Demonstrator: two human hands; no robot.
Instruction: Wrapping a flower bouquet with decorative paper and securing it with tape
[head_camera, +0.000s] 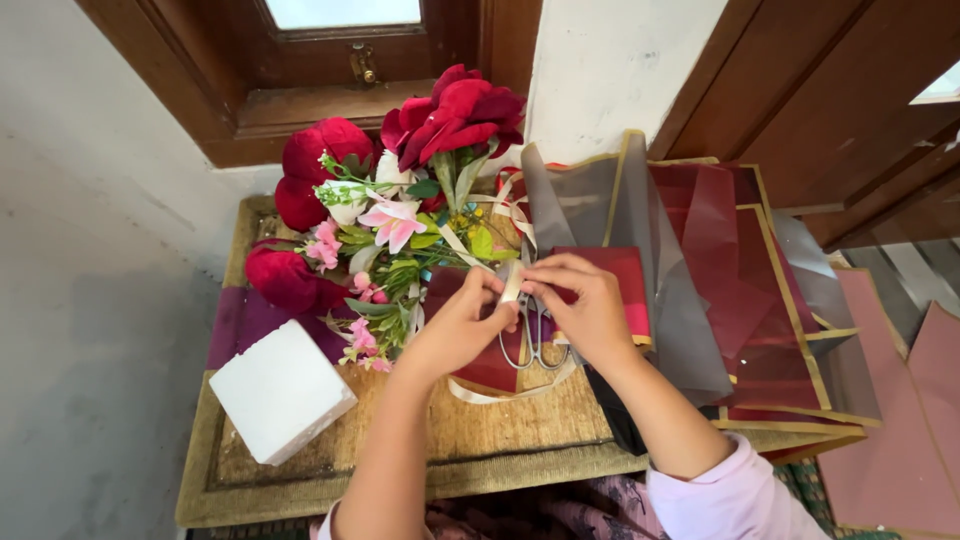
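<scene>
At the centre of the frame both hands meet over a cream ribbon (512, 283). The left hand (455, 330) pinches the ribbon between thumb and fingers (495, 285), and the right hand (585, 305) pinches the same piece from the other side, so the two hands nearly touch. More of the ribbon loops below them across the woven mat (420, 450) that covers the bench. Just under the hands lie scissors (533, 345), handles toward the lower edge (blades hidden by the fingers). To the upper left of the hands lies a bunch of flowers (400, 200), red, pink and white. A white foam block (280, 392) sits at lower left on the mat. Sheets of dark red and grey wrapping paper (730, 280), gold-edged, spread over the right half.
</scene>
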